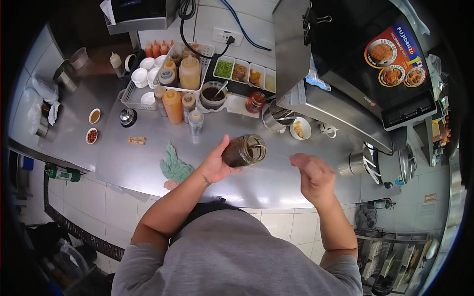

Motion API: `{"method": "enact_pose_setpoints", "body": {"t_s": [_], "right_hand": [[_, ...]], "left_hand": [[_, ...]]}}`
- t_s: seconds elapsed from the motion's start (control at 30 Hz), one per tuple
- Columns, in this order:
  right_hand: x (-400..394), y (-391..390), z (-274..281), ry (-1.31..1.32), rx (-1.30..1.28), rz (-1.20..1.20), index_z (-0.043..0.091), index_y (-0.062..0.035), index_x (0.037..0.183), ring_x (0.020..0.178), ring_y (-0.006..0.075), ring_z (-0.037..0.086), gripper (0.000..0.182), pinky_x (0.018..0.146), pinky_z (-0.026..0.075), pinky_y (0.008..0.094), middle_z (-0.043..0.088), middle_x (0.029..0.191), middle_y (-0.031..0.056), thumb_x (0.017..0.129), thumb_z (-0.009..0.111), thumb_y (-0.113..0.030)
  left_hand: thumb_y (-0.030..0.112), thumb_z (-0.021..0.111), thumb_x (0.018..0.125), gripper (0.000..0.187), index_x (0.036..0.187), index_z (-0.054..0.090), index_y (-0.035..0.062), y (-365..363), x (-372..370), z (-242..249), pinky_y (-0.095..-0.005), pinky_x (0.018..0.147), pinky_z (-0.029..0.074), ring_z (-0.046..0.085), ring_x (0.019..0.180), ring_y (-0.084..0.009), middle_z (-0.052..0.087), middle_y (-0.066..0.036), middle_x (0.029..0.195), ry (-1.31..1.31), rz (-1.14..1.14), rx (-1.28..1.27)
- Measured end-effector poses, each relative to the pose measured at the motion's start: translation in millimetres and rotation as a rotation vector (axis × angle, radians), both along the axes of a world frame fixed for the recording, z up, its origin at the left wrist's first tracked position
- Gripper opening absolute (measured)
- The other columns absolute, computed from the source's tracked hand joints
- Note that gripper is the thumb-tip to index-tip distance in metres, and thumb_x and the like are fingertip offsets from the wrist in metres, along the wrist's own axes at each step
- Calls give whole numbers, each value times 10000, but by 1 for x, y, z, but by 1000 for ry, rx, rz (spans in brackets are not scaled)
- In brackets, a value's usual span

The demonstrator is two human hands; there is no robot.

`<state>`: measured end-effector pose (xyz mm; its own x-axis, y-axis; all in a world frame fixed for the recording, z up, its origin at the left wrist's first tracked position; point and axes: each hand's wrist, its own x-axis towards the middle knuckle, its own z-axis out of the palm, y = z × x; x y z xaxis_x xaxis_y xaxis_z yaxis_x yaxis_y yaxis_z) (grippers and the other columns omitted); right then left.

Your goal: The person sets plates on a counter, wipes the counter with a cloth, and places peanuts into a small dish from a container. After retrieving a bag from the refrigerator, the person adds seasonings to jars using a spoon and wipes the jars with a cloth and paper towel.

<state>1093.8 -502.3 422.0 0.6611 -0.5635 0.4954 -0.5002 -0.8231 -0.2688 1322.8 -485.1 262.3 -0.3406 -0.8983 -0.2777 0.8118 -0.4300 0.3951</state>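
Note:
A glass jar (237, 154) with dark contents is tilted above the steel counter, its open mouth facing right, and something thin and shiny shows inside it. My left hand (219, 163) is wrapped round the jar from the left. To the right of the jar, my right hand (315, 178) is raised over the counter with its fingers pinched together; a thin, faint item seems to stick out leftward from the fingertips, too small to name. Left of my left forearm, a crumpled green cloth (175, 165) lies on the counter (148, 180).
Squeeze bottles (173, 107) and a dark sauce bowl (214, 94) stand behind the jar. Farther right are a red jar (256, 102), a white bowl (300, 128) and a microwave (345, 74). Two small sauce dishes (95, 116) sit at left.

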Motion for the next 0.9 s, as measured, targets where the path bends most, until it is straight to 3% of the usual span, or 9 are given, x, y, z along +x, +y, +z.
{"method": "enact_pose_setpoints", "body": {"t_s": [0.1, 0.2, 0.3, 0.43, 0.53, 0.63, 0.73, 0.83, 0.9], "right_hand": [[8, -2, -8, -12, 47, -53, 619, -40, 902, 723, 264, 651, 287, 615, 531, 320, 675, 873, 102, 689, 562, 144], [4, -8, -14, -66, 94, -87, 618, -25, 922, 721, 236, 656, 239, 609, 529, 308, 677, 860, 98, 744, 557, 122], [-2, -12, -22, -323, 413, -302, 616, 8, 957, 699, 202, 654, 175, 602, 529, 304, 675, 841, 107, 824, 529, 82], [-20, -43, -44, -844, 963, -540, 607, 64, 992, 650, 181, 637, 150, 575, 525, 302, 653, 793, 133, 892, 502, 25], [-41, -82, -88, -1119, 1033, -610, 601, 77, 984, 614, 195, 628, 145, 584, 527, 296, 640, 778, 152, 868, 536, 19], [-50, -126, -121, -932, 782, -805, 606, 78, 951, 633, 182, 627, 151, 632, 532, 276, 644, 777, 143, 863, 582, -43], [-54, -171, -155, -770, 689, -746, 619, 60, 969, 726, 252, 652, 226, 682, 526, 326, 661, 835, 167, 827, 649, -114], [-45, -193, -167, -74, 106, -724, 626, 30, 1006, 867, 327, 640, 309, 762, 496, 367, 670, 922, 187, 787, 698, -176], [-29, -184, -156, -131, 243, -707, 618, 2, 1070, 958, 363, 606, 375, 830, 461, 383, 659, 1008, 188, 771, 712, -203]], "left_hand": [[438, 650, 832, 632, 1328, 443, 105, -7, 3, -21, -407, 830, 465, 538, 1101, -206, 567, -54, 1210, 136, -63, -256], [254, 784, 710, 768, 1347, 400, 63, -6, 2, -3, -432, 962, 429, 516, 1163, -223, 541, -69, 1245, -15, -68, -357], [146, 803, 635, 833, 1345, 381, 36, -6, 2, 0, -390, 1039, 376, 502, 1182, -217, 519, -75, 1271, -176, 19, -387], [10, 747, 658, 775, 1342, 385, 59, -14, 1, -17, -326, 1021, 388, 496, 1177, -187, 502, -56, 1284, -118, 80, -349], [-33, 749, 633, 792, 1334, 393, 62, -19, -3, -21, -331, 1018, 392, 498, 1171, -183, 502, -52, 1277, -144, 123, -298], [-18, 780, 613, 796, 1313, 411, 61, -19, -6, -10, -335, 995, 410, 497, 1170, -187, 501, -50, 1271, -299, 149, -314], [28, 813, 599, 794, 1291, 425, 56, -24, -12, -14, -346, 973, 430, 490, 1174, -199, 505, -59, 1247, -618, 212, -443], [59, 830, 582, 787, 1270, 447, 63, -37, -16, -45, -368, 974, 426, 491, 1162, -232, 512, -82, 1214, -1044, 325, -584], [63, 833, 571, 779, 1257, 463, 71, -43, -15, -49, -393, 999, 399, 492, 1149, -267, 509, -108, 1202, -1234, 327, -527]]}}
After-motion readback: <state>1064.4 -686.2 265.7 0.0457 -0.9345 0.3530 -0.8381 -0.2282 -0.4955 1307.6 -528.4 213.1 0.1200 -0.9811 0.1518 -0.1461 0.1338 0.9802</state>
